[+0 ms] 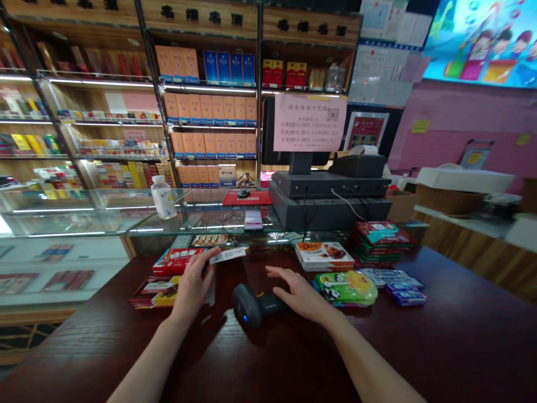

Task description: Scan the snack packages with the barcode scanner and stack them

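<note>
1. My left hand [192,289] is clenched in a pinch on a narrow white paper slip [229,256], holding one end so the rest sticks out past my fingers towards my right
2. My right hand [300,294] is released, palm down with the fingers spread, just right of a dark grey plastic handheld barcode scanner [254,305]; it lies between my hands with a blue light showing, and I cannot tell whether my fingertips touch it
3. Just beyond my left fingers lies a flat red printed box [178,261]
4. Beyond my right hand stand a white-and-orange chocolate box [324,256] and a shiny green packet [346,288]
5. Pinching only the slip's end keeps it flat and leaves most of its face uncovered
</note>
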Action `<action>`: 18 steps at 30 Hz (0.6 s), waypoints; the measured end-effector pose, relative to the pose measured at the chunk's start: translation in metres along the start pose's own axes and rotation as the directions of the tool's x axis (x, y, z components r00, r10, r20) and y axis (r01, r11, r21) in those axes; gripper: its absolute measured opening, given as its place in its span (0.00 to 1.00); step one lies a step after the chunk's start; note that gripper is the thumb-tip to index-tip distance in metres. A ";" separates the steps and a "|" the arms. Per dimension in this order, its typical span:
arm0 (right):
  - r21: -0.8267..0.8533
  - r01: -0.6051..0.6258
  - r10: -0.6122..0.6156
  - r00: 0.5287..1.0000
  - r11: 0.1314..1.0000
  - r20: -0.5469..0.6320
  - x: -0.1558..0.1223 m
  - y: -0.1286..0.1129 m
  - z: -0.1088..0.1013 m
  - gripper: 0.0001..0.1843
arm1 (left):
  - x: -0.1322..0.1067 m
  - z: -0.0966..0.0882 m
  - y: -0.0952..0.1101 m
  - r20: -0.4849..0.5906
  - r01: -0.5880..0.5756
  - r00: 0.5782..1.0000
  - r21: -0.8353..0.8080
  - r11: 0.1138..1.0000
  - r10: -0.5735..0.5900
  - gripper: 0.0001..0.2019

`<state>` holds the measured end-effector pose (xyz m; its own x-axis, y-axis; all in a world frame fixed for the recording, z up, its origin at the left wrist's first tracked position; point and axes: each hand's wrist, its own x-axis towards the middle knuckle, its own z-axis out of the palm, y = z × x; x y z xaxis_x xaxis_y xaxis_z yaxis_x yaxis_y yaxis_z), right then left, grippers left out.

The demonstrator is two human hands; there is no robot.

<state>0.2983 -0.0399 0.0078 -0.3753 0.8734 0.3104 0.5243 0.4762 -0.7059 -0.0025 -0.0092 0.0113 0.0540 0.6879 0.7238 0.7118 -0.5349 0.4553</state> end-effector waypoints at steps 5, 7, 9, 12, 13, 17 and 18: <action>-0.074 -0.024 0.036 0.986 0.997 0.161 -0.008 -0.008 -0.015 0.29 | -0.002 0.003 -0.008 -0.011 -0.134 0.991 0.093 0.987 0.135 0.17; -0.104 -0.022 0.044 0.976 0.994 0.215 -0.010 -0.011 -0.018 0.34 | -0.002 0.003 -0.009 -0.033 -0.169 0.984 0.097 0.981 0.173 0.17; -0.139 -0.005 0.041 0.966 0.990 0.256 -0.010 -0.013 -0.018 0.39 | -0.002 0.002 -0.009 -0.040 -0.192 0.980 0.106 0.976 0.197 0.15; -0.198 0.040 0.019 0.958 0.979 0.287 -0.010 -0.013 -0.012 0.43 | -0.001 0.000 -0.010 -0.038 -0.231 0.970 0.143 0.962 0.239 0.14; -0.214 0.054 0.011 0.957 0.975 0.288 -0.010 -0.013 -0.010 0.43 | -0.001 -0.002 -0.010 -0.038 -0.248 0.965 0.164 0.955 0.258 0.14; -0.258 0.077 -0.003 0.961 0.963 0.275 -0.010 -0.012 -0.003 0.37 | 0.002 -0.007 -0.009 -0.029 -0.312 0.943 0.274 0.910 0.332 0.13; -0.265 0.080 -0.005 0.962 0.961 0.271 -0.010 -0.012 -0.002 0.35 | 0.002 -0.009 -0.008 -0.022 -0.323 0.939 0.299 0.898 0.344 0.13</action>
<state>0.2978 -0.0535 0.0145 -0.5714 0.8104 0.1296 0.6764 0.5545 -0.4847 -0.0142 -0.0076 0.0138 0.2804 0.4505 0.8476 0.8313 -0.5554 0.0202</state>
